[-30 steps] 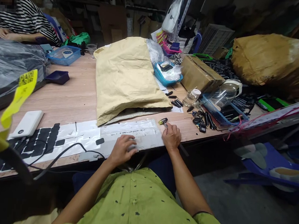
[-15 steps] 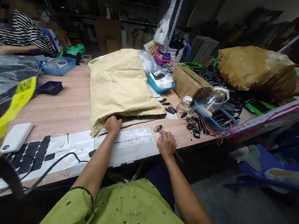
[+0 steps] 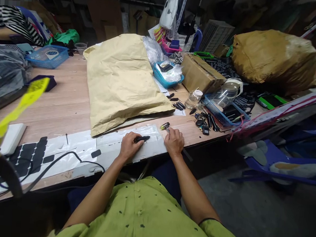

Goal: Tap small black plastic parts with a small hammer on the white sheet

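My left hand (image 3: 128, 145) is closed on a thin black strip (image 3: 142, 139) and holds it over a white plastic sheet (image 3: 110, 144) at the table's front edge. My right hand (image 3: 174, 141) rests closed on a small tool with a yellow and black head (image 3: 164, 126), just right of the sheet. A big tan paper sack (image 3: 117, 79) lies right behind both hands, its open mouth facing them. Black pads (image 3: 28, 156) sit stuck on the sheet further left.
A black cable (image 3: 60, 164) and a white power bank (image 3: 12, 137) lie at the left. Blue baskets (image 3: 47, 56), a cardboard box (image 3: 199, 75), a small jar (image 3: 194, 98), black keys (image 3: 205, 123) and a brown bundle (image 3: 273, 56) crowd the back and right. A person in stripes (image 3: 8, 17) sits far left.
My left hand reached to the mouth of the tan sack and has come back to the white sheet holding a black strip. My right hand stayed on the tool.
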Action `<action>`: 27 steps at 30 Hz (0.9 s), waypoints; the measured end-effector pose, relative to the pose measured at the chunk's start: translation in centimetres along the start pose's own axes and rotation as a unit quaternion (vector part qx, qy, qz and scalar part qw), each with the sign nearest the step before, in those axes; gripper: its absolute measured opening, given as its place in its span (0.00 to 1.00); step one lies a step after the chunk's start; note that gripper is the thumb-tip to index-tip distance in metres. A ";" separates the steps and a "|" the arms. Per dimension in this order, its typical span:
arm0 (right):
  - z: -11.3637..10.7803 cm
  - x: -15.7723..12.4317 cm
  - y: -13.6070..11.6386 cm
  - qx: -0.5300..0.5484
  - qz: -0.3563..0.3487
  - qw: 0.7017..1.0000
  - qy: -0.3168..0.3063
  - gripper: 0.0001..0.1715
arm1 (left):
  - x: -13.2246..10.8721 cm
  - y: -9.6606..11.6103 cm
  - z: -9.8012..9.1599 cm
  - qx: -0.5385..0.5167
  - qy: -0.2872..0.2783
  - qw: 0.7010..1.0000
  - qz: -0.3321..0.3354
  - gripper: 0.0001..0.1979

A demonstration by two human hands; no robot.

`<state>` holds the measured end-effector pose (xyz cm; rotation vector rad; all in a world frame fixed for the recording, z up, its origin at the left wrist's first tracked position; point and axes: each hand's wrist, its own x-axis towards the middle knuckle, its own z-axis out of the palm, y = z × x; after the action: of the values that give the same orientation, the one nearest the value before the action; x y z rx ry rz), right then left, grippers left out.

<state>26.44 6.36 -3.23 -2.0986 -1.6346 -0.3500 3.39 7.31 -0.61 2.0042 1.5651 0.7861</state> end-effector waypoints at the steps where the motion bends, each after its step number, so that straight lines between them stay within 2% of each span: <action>1: 0.0 0.0 0.0 -0.001 0.001 1.000 0.000 0.19 | -0.3 0.1 0.2 0.005 -0.010 1.000 0.004 0.07; 12: 0.0 0.1 0.2 0.006 0.004 1.000 0.004 0.19 | -0.3 -0.7 0.6 0.016 -0.026 0.999 0.031 0.13; 19: -0.2 0.5 0.5 0.025 0.006 1.000 -0.006 0.19 | 0.0 -0.7 0.8 0.001 -0.033 0.999 0.029 0.08; 23: -0.9 0.8 0.9 0.082 -0.005 0.996 -0.033 0.21 | 0.2 -0.3 0.8 0.003 -0.036 0.999 0.017 0.07; 27: -2.8 0.0 0.2 0.206 -0.015 0.978 -0.026 0.22 | 0.2 0.0 0.8 0.006 -0.040 0.999 0.011 0.07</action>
<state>26.86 4.98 -0.84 -1.7841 -1.6062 0.0358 3.98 7.45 -1.11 2.0392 1.5096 0.6974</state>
